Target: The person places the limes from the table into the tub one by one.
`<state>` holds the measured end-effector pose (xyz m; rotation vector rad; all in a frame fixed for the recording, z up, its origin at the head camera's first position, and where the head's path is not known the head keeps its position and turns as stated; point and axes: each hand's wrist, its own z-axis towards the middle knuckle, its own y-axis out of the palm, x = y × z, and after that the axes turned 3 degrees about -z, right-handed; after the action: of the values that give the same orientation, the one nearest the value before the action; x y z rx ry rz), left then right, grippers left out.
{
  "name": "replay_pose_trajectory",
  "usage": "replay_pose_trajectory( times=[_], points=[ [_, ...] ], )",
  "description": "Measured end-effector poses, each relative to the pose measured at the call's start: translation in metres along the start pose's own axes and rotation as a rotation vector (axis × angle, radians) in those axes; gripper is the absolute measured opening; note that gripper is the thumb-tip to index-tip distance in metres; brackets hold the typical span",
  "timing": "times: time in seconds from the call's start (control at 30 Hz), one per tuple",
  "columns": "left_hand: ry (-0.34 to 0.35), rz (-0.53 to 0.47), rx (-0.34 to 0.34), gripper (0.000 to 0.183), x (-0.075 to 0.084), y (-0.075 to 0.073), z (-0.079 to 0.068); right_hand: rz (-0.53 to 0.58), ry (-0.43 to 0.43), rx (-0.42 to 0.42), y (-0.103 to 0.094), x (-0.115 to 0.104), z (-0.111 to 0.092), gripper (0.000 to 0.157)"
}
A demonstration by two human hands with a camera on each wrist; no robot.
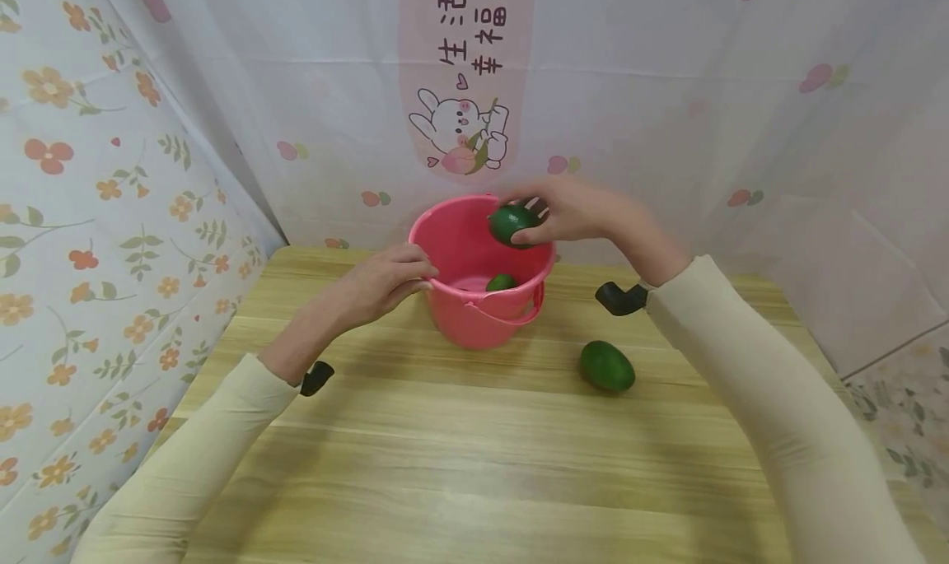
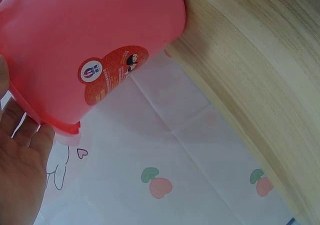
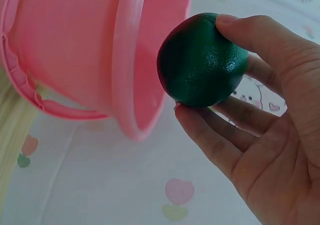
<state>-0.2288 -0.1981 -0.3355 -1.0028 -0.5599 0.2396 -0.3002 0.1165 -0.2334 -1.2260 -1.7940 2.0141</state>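
Note:
A pink plastic bucket [image 1: 478,321] stands upright on the wooden table. My left hand [image 1: 389,280] grips its left rim, thumb on one side and fingers on the other; the left wrist view shows this hand [image 2: 22,157] at the edge of the bucket [image 2: 60,50]. Over the bucket's right side, my right hand [image 1: 567,210] holds a dark green fruit [image 1: 513,223] between thumb and fingers. In the right wrist view this fruit [image 3: 200,60] is glossy and dimpled like a lime, close to the mouth of the bucket. Another green fruit [image 1: 501,282] lies inside the bucket.
A loose green oval fruit [image 1: 606,366] lies on the table [image 1: 474,465], right of the bucket and nearer the front. The bucket's pink handle [image 1: 519,317] hangs down on its front right. A printed white cloth [image 1: 334,78] hangs right behind the table.

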Motion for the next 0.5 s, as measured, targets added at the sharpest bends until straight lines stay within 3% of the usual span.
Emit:
replay_pose_trajectory(
  times=[0.5],
  points=[
    [-0.024,-0.011,-0.017,0.02,0.0,0.0,0.0,-0.162,-0.053,-0.044,0.016,-0.013,0.029,0.057]
  ],
)
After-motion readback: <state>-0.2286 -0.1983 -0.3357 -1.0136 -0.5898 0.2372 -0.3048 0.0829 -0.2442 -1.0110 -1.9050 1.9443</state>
